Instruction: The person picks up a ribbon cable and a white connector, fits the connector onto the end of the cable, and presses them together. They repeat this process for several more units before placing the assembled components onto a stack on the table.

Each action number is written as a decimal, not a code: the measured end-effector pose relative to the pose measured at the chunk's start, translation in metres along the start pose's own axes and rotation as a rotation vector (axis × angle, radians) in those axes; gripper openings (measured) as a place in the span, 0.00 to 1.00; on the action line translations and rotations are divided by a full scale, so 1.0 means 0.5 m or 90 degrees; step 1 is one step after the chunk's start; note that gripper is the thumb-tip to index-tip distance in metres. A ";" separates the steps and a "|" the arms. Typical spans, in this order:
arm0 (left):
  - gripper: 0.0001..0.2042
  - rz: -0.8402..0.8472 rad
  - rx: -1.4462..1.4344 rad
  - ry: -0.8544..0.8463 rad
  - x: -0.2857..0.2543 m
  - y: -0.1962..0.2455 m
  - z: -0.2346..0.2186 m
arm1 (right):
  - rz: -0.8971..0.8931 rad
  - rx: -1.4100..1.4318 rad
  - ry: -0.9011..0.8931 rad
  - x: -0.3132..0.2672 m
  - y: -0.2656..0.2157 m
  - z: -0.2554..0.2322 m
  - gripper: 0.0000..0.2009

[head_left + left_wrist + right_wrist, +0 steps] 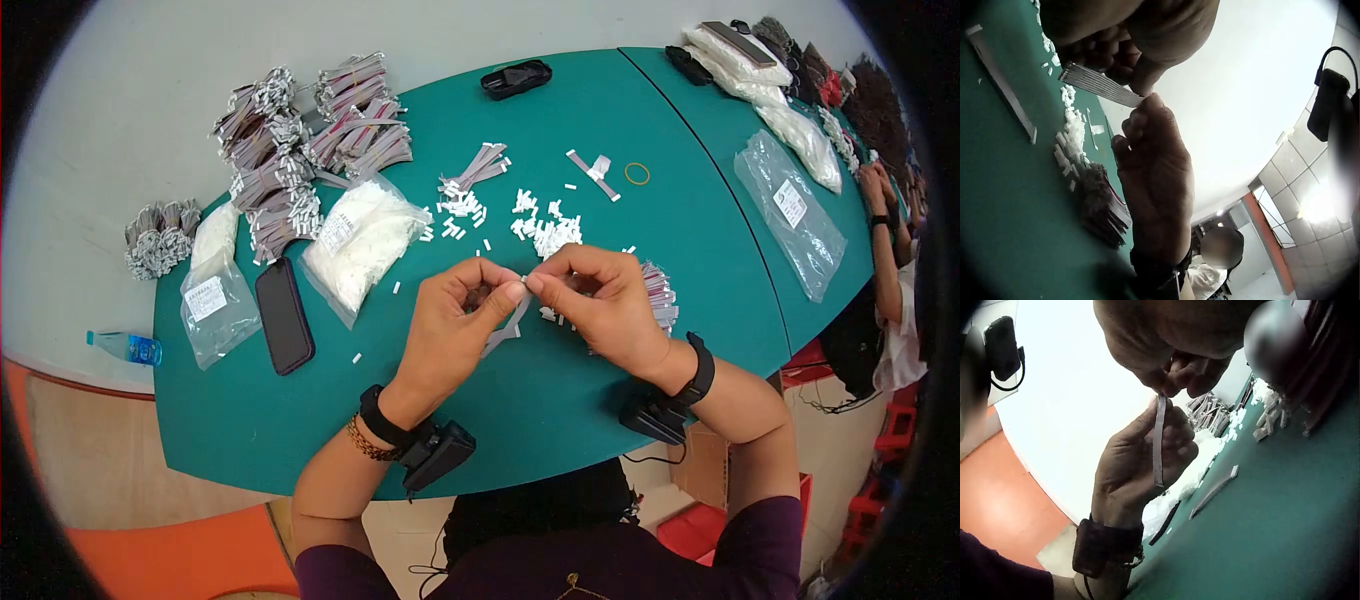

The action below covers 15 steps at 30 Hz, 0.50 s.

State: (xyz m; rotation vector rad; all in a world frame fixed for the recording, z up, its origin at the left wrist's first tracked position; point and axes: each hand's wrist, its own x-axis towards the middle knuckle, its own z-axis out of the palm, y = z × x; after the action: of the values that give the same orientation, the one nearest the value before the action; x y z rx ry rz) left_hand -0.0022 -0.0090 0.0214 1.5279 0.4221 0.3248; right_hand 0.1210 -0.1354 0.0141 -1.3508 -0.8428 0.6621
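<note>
Green surface [620, 110], curved at its near edge, carried the stock; pale floor lay beyond it and an orange floor below.

Left hand [455, 315]: grip closed, thumb and forefinger pinching one end of a flat grey ribbon cable [505, 330], held above the surface in front of the body, where both hands could meet at its tip. Remaining fingers curled behind the strip, apparently to steady it.

Right hand [600, 300]: grip closed at the fingertips, pinched at the cable's upper end just beside the left thumb; whether a small white piece sat between the fingers could not be told.

Loose white connector pieces [545, 230]: scattered in a heap just beyond the hands, within easy reach.

Stack of cut cables [658, 295]: lay beside the right hand, partly hidden by it.

Bundled cables [300, 150]: piled at the far left, well apart from the hands.

Clear bags of white parts [360, 245]: left of centre, beside a black phone [284, 315].

Yellow rubber band [637, 174]: far side, alone.

Second person's arm [885, 250]: at the right edge.
</note>
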 end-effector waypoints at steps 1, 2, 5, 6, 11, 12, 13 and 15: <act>0.07 -0.001 0.000 0.001 0.000 -0.001 0.000 | -0.012 -0.005 0.001 -0.001 0.001 0.001 0.05; 0.07 -0.003 0.001 0.003 0.000 -0.003 -0.001 | -0.050 -0.033 0.000 0.000 0.005 0.000 0.05; 0.07 -0.010 -0.006 0.001 -0.002 -0.004 -0.003 | -0.151 -0.112 -0.007 0.005 0.010 -0.002 0.04; 0.07 -0.013 -0.009 -0.002 -0.002 -0.004 -0.004 | -0.176 -0.137 -0.010 0.005 0.008 -0.003 0.03; 0.07 -0.013 -0.011 0.008 -0.002 -0.002 0.001 | -0.243 -0.231 -0.023 0.009 -0.005 -0.008 0.02; 0.07 -0.014 -0.011 0.008 -0.002 -0.003 0.001 | -0.242 -0.228 -0.021 0.010 -0.003 -0.008 0.03; 0.07 -0.005 0.006 0.012 -0.001 -0.007 0.000 | -0.240 -0.224 -0.019 0.012 -0.001 -0.009 0.03; 0.07 0.014 0.038 0.020 0.003 -0.014 -0.002 | -0.174 -0.185 -0.028 0.013 0.001 -0.012 0.04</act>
State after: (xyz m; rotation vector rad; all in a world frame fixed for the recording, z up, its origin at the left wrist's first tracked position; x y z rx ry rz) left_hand -0.0015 -0.0075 0.0144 1.5882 0.4426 0.3560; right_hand 0.1299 -0.1334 0.0143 -1.4474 -1.1686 0.3658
